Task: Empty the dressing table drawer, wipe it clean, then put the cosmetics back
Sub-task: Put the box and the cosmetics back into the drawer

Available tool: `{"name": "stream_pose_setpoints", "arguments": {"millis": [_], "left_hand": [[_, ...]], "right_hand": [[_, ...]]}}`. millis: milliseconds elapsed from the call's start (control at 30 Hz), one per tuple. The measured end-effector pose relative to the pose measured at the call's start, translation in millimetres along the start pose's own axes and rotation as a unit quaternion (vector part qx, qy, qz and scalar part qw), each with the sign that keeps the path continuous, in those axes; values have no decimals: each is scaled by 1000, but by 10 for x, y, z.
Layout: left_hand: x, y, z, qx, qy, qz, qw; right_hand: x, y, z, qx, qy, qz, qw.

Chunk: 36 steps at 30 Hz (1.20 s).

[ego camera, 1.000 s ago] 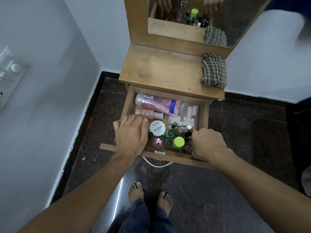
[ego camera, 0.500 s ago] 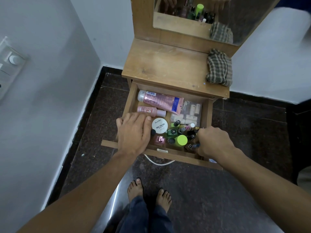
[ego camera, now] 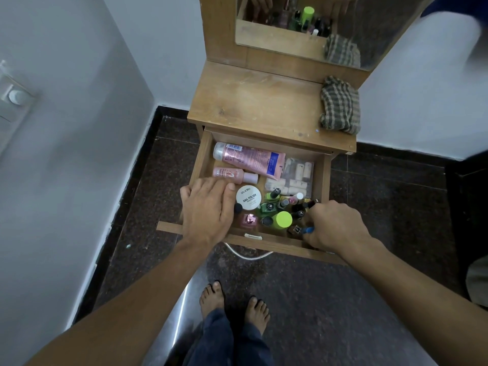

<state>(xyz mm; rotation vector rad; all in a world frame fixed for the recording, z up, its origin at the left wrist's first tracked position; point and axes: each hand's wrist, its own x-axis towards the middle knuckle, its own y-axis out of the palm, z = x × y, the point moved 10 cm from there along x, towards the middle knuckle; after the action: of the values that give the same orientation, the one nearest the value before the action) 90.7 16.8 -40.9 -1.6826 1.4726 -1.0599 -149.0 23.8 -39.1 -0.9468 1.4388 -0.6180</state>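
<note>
The wooden drawer (ego camera: 324,178) of the dressing table stands pulled out and full of cosmetics. Inside lie a large pink tube (ego camera: 250,159), a small pink bottle (ego camera: 229,174), a white nail polish remover jar (ego camera: 248,198), a lime-green cap (ego camera: 282,220), a clear pouch (ego camera: 295,175) and several nail polish bottles (ego camera: 272,206). My left hand (ego camera: 208,210) rests flat with straight fingers over the drawer's front left part. My right hand (ego camera: 335,225) is curled at the front right corner, pinching a small blue item (ego camera: 308,230) among the bottles.
A checked cloth (ego camera: 340,105) lies at the right of the wooden tabletop (ego camera: 258,107), below the mirror (ego camera: 369,27). White walls close in on the left and behind. A switch panel (ego camera: 13,97) is on the left wall. My bare feet (ego camera: 235,307) stand on the dark floor.
My right hand's fingers have dug in among the nail polish bottles, and a small blue item now shows in its grip. My left hand has stayed flat in place.
</note>
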Motion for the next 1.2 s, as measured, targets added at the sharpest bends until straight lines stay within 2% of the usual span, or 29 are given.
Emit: {"name": "stream_pose_setpoints", "arguments": {"millis": [433, 600, 700, 867, 967, 1033, 1100, 1167, 1200], "left_hand": [[1, -62, -13, -39, 7, -18, 999], [8, -98, -191, -31, 43, -13, 999], [51, -80, -358, -59, 48, -4, 997], [119, -121, -427, -169, -36, -5, 985], [86, -69, -409, -203, -94, 6, 975], [9, 27, -406, -226, -120, 26, 966], [-123, 115, -377, -263, -166, 43, 950], [-294, 121, -375, -289, -210, 32, 933], [-397, 91, -384, -297, -232, 17, 926]], "right_hand": [[34, 14, -172, 43, 36, -20, 998], [-73, -255, -124, 90, 59, -111, 988], [-14, -439, 58, 189, 79, -158, 966], [35, -512, 156, 416, 152, -215, 871], [-3, -307, 141, 529, 180, -210, 803], [-27, -93, 129, 605, 198, -200, 745], [-96, 77, 149, 689, 214, -192, 666], [-230, 201, 185, 751, 226, -188, 591], [-330, 239, 215, 771, 227, -186, 565]]}}
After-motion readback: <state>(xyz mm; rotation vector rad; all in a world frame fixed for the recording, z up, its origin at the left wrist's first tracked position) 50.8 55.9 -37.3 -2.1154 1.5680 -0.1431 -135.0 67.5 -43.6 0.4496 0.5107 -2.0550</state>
